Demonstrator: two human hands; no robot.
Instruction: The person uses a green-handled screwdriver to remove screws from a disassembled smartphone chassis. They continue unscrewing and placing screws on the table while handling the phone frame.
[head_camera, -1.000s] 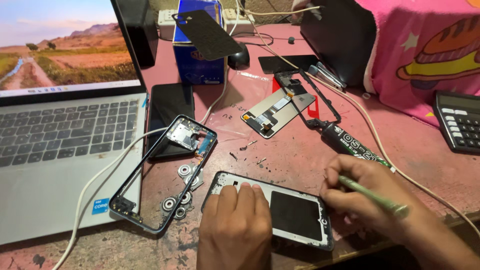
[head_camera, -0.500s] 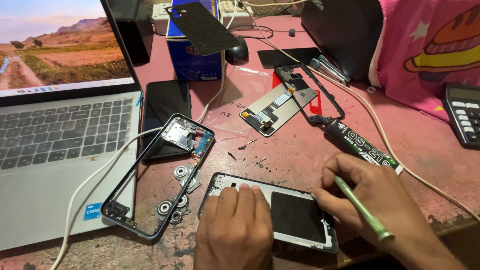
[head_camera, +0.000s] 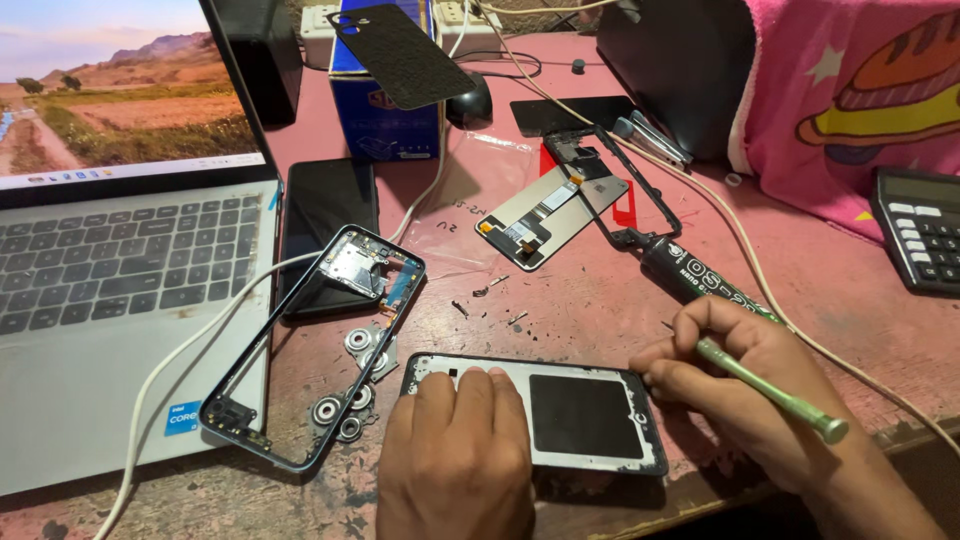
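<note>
My left hand (head_camera: 455, 455) lies flat on the left part of an opened phone screen panel (head_camera: 590, 415), fingers pressing it to the pink table. My right hand (head_camera: 745, 385) is closed round a slim green tool (head_camera: 770, 390), its tip at the panel's right edge. A dark phone frame (head_camera: 310, 350) with a small circuit board lies left of the panel, partly on the laptop. Several round metal parts (head_camera: 345, 400) sit between frame and panel.
An open laptop (head_camera: 110, 300) fills the left side, with a white cable (head_camera: 200, 340) across it. A black phone (head_camera: 328, 225), a blue box (head_camera: 385, 120), a second frame and display (head_camera: 560, 205), a black glue tube (head_camera: 700, 280), a calculator (head_camera: 920, 230) and pink cloth (head_camera: 850, 90) lie around.
My right hand has drawn the green tool in towards the panel's right edge and tilted it lower. The left hand stays pressed on the panel. The view has shifted slightly.
</note>
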